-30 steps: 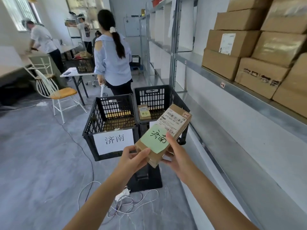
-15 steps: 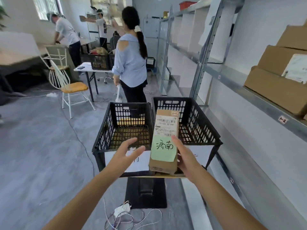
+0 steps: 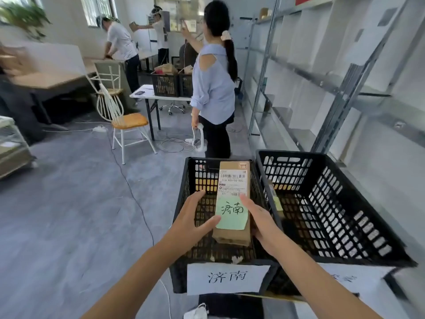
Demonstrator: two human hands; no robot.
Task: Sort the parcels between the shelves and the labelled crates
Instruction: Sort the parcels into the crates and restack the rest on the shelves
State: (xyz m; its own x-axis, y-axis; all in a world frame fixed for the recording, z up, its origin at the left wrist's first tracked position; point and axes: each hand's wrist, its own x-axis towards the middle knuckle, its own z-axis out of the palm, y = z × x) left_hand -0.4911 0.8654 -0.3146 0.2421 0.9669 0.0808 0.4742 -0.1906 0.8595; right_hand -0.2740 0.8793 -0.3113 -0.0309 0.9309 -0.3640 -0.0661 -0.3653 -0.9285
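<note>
A long brown parcel (image 3: pixel 232 180) with a barcode label and a green note reading 济南 hangs over the inside of the left black crate (image 3: pixel 184 192). That crate carries a white paper label (image 3: pixel 227 278) with the same characters. My right hand (image 3: pixel 262 223) grips the parcel's right edge, thumb on top. My left hand (image 3: pixel 192 221) lies beside the parcel's left edge with straight fingers, its thumb touching the note's corner. The right black crate (image 3: pixel 333 203) stands against the left one and holds a small parcel (image 3: pixel 273 196) along its left wall.
A person in a blue shirt (image 3: pixel 213 88) stands just beyond the crates. Grey metal shelving (image 3: pixel 345 93) runs along the right. A white chair with an orange seat (image 3: pixel 128 120), a folding table with more crates (image 3: pixel 165 85) and floor cables (image 3: pixel 138 203) lie to the left.
I have come closer to the crates. The parcel moved left and down, from between the crates to inside the left one. My left hand came back to its left edge.
</note>
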